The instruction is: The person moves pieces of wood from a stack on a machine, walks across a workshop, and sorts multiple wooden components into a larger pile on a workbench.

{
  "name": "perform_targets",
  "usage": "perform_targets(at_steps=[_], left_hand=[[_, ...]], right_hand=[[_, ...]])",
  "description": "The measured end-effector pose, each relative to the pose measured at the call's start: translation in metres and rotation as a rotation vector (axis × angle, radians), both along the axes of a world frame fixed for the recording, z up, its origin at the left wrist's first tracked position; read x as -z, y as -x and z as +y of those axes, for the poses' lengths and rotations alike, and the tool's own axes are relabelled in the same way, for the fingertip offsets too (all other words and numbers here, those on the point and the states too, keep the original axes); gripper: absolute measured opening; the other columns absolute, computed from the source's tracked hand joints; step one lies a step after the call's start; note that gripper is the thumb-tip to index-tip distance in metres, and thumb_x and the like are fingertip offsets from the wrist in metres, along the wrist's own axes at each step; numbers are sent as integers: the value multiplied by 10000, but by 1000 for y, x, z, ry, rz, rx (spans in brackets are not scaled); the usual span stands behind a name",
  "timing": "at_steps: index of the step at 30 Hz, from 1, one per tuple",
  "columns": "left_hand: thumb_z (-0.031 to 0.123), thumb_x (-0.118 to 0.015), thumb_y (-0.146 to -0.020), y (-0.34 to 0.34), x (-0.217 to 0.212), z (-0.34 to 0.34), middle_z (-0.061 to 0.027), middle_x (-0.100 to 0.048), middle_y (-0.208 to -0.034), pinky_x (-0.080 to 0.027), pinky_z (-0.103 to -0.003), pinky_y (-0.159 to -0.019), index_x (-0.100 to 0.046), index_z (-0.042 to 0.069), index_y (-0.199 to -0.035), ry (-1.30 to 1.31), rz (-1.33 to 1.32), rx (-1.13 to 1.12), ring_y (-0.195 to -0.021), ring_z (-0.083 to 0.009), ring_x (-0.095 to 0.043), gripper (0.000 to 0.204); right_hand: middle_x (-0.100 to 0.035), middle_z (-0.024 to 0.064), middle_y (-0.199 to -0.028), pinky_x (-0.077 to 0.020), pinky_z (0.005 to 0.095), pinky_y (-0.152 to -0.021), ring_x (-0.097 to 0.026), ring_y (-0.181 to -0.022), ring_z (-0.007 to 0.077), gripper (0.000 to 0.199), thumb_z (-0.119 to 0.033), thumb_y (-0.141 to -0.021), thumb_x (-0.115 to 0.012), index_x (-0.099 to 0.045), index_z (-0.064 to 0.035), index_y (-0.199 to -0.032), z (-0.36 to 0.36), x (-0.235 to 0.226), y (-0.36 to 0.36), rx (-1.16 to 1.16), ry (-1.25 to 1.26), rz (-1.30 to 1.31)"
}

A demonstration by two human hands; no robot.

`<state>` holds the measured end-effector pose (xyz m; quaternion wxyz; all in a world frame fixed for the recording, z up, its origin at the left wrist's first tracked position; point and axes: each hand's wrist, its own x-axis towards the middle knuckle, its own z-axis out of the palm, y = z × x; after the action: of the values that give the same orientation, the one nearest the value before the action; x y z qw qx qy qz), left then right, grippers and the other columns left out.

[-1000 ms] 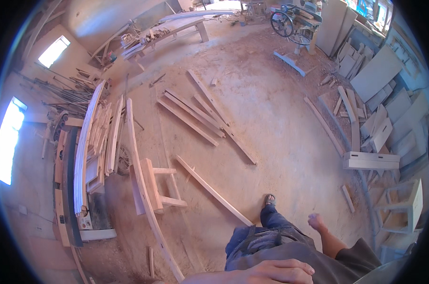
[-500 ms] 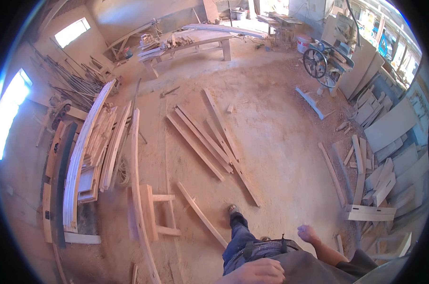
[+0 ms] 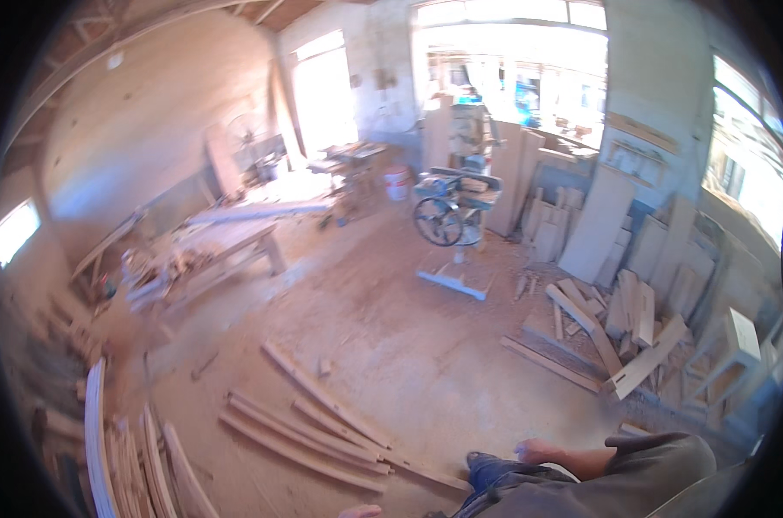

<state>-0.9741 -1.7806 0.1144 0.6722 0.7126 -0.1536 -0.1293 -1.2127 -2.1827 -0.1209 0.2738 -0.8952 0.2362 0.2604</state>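
Note:
At the lower right, my right hand (image 3: 540, 451) hangs beside my body with its fingers curled in, and nothing shows in it. Of my left hand (image 3: 361, 512) only a small piece shows at the bottom edge; its fingers cannot be made out. Neither hand touches any wood. Nearest to them, several long wooden beams (image 3: 301, 438) lie on the dusty floor, left of my leg (image 3: 488, 471). One long slotted board (image 3: 426, 471) reaches almost to my foot.
A machine with a black handwheel (image 3: 438, 222) stands ahead. Offcuts (image 3: 594, 324) and leaning panels (image 3: 599, 226) crowd the right wall, with a small wooden frame (image 3: 737, 345) nearer. A low workbench (image 3: 227, 262) is far left. Stacked planks (image 3: 98, 440) lie at the lower left.
My view has swung right and up, so the floor beams sit lower and further left. My left hand has dropped almost out of view; my right hand stays low beside me.

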Motion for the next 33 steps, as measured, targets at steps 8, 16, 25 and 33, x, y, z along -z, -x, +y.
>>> perform_targets(at_steps=[8, 16, 25, 33], left_hand=[[239, -620, -990, -123, 37, -120, -209, -675, -1047, -532, -474, -861, -615, -30, -1274, -131, 54, 106, -985, -360, -645, 391], [217, -636, -978, -230, 65, -220, -202, -674, -1046, -533, -468, -850, -601, -20, -1314, -260, 153, 17, -987, -350, -641, 412], [193, -654, -964, -264, 147, -216, -194, -672, -1045, -535, -461, -838, -586, -7, -1358, -317, 356, -252, -989, -340, -637, 447], [180, -648, -876, -255, 216, -136, -132, -676, -700, -539, -360, -665, -705, 0, -867, -705, 322, -259, -679, -237, -668, 189]], right_hand=[[-720, 240, -1011, -530, 521, -839, -675, -959, 418, 298, -260, -858, -608, -768, -34, -969, -63, 96, -72, -426, 18, 11], [-703, 244, -910, -515, 565, -786, -668, -881, 440, 200, -178, -809, -612, -744, -38, -863, -173, 124, -255, -383, 17, -104], [-734, 238, -1068, -532, 504, -859, -701, -985, 390, 344, -243, -871, -580, -732, -28, -1093, -279, 46, -406, 298, 3, -404], [-756, 153, -993, -573, 469, -823, -703, -904, 376, 211, -230, -829, -702, -783, -64, -930, -333, 174, -243, 254, -292, -123]])
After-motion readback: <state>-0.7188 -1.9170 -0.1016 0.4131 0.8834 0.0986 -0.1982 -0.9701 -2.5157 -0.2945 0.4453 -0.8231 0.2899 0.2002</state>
